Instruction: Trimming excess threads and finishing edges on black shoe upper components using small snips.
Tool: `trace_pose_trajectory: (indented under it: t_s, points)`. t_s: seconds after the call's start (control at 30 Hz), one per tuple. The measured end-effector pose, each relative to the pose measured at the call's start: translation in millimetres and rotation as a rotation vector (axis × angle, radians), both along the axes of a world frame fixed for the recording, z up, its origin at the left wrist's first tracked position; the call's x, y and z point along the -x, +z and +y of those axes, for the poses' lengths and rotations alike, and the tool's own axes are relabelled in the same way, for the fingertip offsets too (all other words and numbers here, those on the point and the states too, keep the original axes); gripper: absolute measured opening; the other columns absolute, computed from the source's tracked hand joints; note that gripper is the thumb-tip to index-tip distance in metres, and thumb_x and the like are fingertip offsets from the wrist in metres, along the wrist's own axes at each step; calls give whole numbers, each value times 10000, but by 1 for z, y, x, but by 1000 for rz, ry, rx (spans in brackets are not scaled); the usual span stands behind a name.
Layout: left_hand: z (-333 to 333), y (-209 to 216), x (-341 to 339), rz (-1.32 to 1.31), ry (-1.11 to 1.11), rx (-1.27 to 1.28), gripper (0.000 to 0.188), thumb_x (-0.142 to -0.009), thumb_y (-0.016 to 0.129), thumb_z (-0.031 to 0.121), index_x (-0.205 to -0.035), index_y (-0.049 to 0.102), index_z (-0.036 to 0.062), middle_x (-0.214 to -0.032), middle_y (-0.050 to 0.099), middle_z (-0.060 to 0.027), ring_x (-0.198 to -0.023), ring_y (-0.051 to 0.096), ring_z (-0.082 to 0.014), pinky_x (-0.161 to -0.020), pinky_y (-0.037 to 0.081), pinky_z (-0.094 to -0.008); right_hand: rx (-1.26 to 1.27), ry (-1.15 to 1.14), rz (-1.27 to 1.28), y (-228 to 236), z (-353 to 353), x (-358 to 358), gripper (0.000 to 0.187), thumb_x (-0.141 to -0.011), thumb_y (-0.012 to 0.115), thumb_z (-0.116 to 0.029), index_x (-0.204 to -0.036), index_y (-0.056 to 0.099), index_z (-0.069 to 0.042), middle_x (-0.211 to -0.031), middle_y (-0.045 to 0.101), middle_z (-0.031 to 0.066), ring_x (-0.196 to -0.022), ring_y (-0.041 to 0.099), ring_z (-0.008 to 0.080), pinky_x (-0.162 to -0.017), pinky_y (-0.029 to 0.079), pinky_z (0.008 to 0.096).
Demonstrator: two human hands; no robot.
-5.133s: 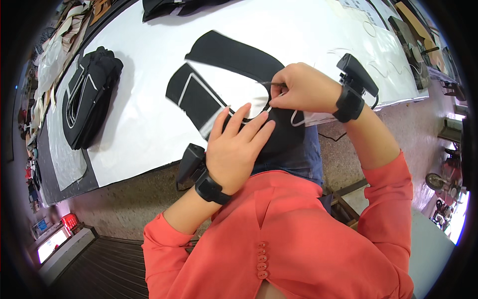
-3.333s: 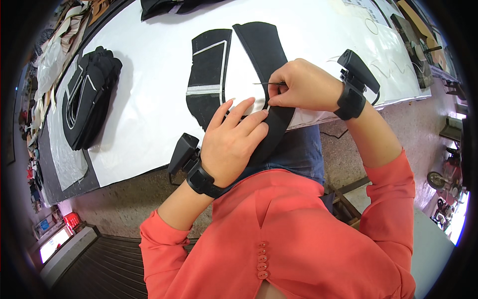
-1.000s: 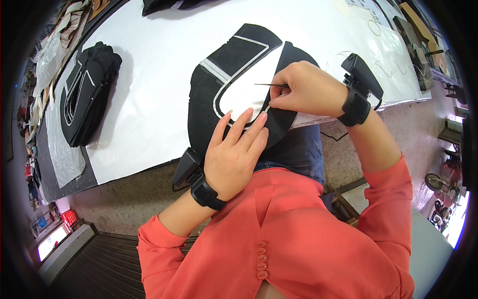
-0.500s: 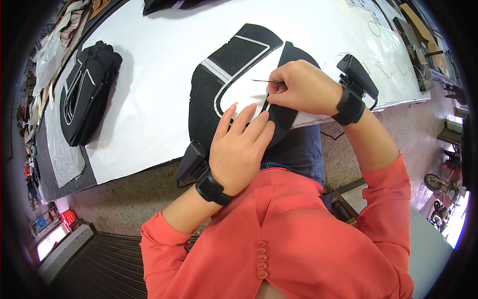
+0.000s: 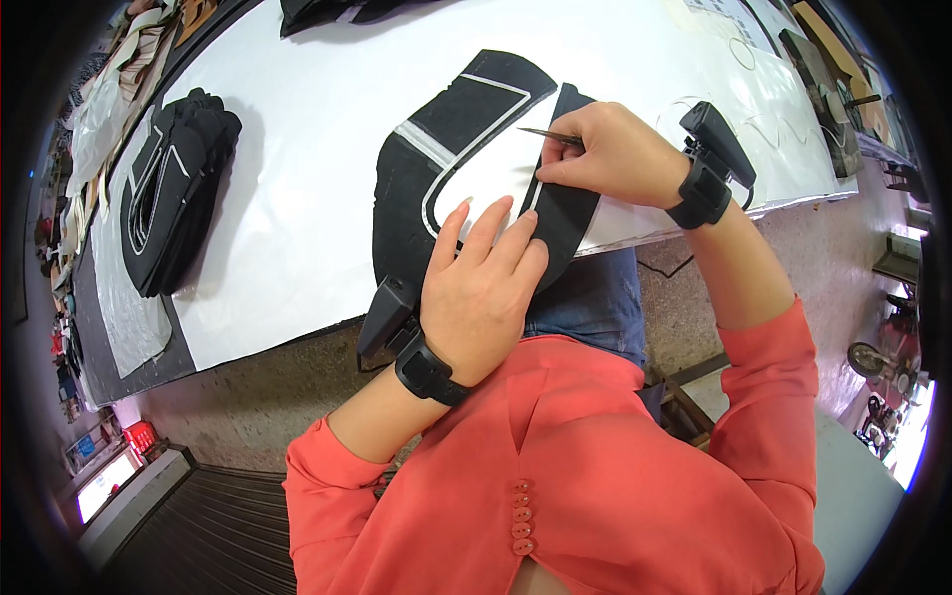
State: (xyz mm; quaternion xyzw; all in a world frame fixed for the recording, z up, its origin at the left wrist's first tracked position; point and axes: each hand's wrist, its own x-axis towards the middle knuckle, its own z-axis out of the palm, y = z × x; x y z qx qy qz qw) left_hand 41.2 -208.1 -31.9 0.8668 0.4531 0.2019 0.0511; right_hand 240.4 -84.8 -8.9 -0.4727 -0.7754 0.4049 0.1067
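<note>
A black U-shaped piece, like a flat shoe upper [image 5: 402,203], lies on the white-covered table with its curved end toward me. White edging [image 5: 430,193] follows its inner edge, and a wider white band crosses its left arm. My left hand [image 5: 486,283] rests with fingers spread on the near curve. On the right arm of the piece, my right hand [image 5: 617,159] is closed, thumb and fingertips pinched at the inner edge beside a narrow white strip [image 5: 535,193]. A slim pointed dark metal tool [image 5: 543,133] sticks out leftward from its fingers; its handle end is hidden.
A stack of similar black pieces [image 5: 178,198] stands at the table's left. More black material [image 5: 347,12] sits at the far edge. Loose thin threads [image 5: 783,134] and a dark block [image 5: 828,109] lie at the right. Clear plastic sheeting [image 5: 124,307] covers the left table edge.
My right hand has slid a little away from me along the inner edge, and the tool has tilted. More white strip shows below it. My left hand stays nearly in place.
</note>
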Motion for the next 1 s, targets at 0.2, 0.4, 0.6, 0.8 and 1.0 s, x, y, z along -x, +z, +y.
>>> trace_pose_trajectory:
  t_s: [0.2, 0.4, 0.6, 0.8, 1.0]
  points:
    - [-4, 0, 1, -16, 19, 43, 222, -808, 604, 10, -1015, 657, 71, -1233, 655, -56, -1267, 552, -289, -1103, 373, -505, 10, -2, -64, 0, -10, 10, 225, -760, 690, -213, -779, 710, 10, -717, 688, 166, -689, 690, 288, -681, 548, 356]
    - [-3, 7, 3, 13, -9, 44, 248, -811, 607, 6, -1040, 672, 76, -1259, 656, -55, -1290, 540, -305, -1114, 364, -515, 47, 6, -33, 0, -16, 8, 196, -772, 704, -186, -776, 706, 10, -685, 661, 136, -655, 655, 243, -639, 521, 332]
    - [-5, 4, 10, -23, -13, 68, 245, -819, 601, -15, -1035, 675, 76, -1280, 659, -47, -1286, 546, -304, -1109, 365, -516, 70, 78, -47, 12, -1, -2, 173, -799, 756, -166, -816, 705, -1, -615, 596, 31, -534, 548, 94, -525, 452, 256]
    - [0, 5, 7, -37, -19, 75, 250, -814, 602, -18, -1036, 679, 65, -1247, 665, -51, -1244, 567, -297, -1094, 381, -512, -59, 100, 25, 9, 0, 1, 192, -795, 718, -170, -803, 695, 21, -650, 625, 116, -608, 600, 191, -620, 493, 313]
    - [5, 2, 0, -50, -13, 45, 249, -796, 614, -8, -1030, 675, 48, -1220, 665, -61, -1204, 581, -299, -1084, 394, -504, -47, 35, -7, -4, 0, -1, 198, -805, 740, -162, -810, 686, 28, -625, 598, 100, -572, 547, 151, -588, 468, 299]
